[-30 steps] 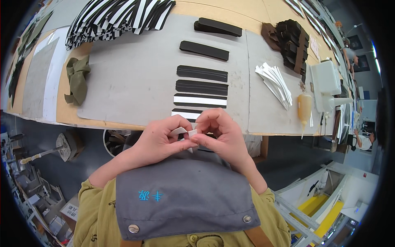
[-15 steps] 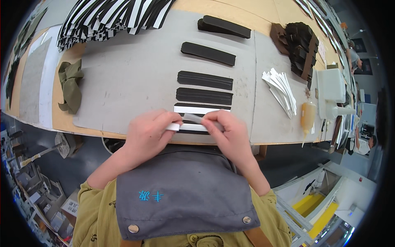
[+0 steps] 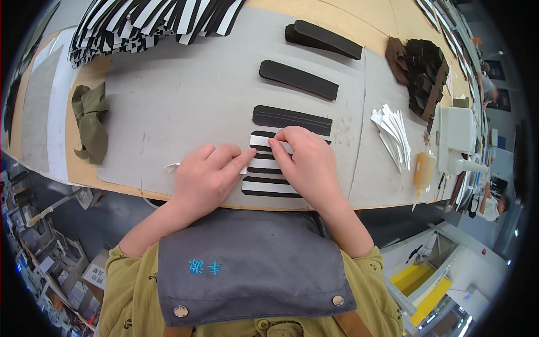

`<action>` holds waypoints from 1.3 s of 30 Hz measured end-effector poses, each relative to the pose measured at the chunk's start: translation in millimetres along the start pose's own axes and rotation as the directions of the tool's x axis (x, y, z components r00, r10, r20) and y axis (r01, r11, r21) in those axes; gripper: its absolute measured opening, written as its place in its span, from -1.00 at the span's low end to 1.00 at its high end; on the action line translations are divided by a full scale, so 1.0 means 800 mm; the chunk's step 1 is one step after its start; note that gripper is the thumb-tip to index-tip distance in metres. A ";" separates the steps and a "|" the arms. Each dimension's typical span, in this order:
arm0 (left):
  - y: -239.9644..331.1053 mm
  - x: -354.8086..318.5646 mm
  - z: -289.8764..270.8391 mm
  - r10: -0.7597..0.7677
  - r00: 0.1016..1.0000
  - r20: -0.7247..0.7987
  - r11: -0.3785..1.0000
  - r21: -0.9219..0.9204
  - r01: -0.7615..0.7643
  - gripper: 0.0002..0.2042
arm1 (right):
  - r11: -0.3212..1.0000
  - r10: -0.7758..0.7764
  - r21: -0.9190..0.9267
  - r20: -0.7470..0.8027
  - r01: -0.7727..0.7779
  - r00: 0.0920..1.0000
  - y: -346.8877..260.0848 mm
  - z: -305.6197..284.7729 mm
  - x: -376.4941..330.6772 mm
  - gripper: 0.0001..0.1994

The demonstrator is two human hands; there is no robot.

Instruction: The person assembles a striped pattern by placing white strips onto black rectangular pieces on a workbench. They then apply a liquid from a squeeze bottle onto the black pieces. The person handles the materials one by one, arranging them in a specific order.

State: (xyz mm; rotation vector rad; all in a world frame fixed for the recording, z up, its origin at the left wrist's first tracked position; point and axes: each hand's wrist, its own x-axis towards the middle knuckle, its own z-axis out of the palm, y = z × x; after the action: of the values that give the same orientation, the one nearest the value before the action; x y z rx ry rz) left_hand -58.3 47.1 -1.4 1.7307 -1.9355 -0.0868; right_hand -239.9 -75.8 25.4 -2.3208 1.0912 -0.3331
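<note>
My right hand is closed in a pinch, thumb and index finger on a white strip that lies along a narrow black piece. Close by, the bent fingers of my left hand reach the left ends of the pieces; a bit of white strip shows under its fingertips. A curled white scrap pokes out beside that hand. Nearer me lies another black piece with a white strip, partly covered by my right hand. Beyond my fingers is a bare black piece with lengthwise lines.
Two stacks of black pieces, a nearer one and a farther one, lie beyond. Loose white strips, a glue bottle and a dark bundle are right. Striped strips and olive cloth are left.
The white strip my right hand was handling in the air now lies on a black piece that was bare. My right hand has moved farther forward. The whole view has shifted slightly.
</note>
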 end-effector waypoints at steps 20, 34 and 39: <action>-0.001 0.000 0.000 -0.020 1.000 -0.005 0.999 -0.030 0.020 -0.43 | 0.993 -0.073 -0.098 -0.047 0.069 0.996 0.000 0.007 0.001 -0.85; 0.006 0.007 0.000 -0.076 0.994 0.075 0.997 -0.010 0.077 -0.55 | 0.992 0.030 -0.120 -0.039 -0.035 0.999 0.031 -0.026 -0.015 -0.81; 0.007 0.008 -0.001 -0.080 0.992 0.095 0.997 -0.001 0.080 -0.56 | 0.988 0.045 -0.147 -0.045 -0.051 0.998 0.040 -0.033 -0.017 -0.80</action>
State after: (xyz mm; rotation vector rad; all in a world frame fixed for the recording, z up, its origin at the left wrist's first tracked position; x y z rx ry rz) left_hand -63.0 42.4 3.1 1.8312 -1.9306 -0.2064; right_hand -280.3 -91.7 28.8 -2.4224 1.2279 -0.2923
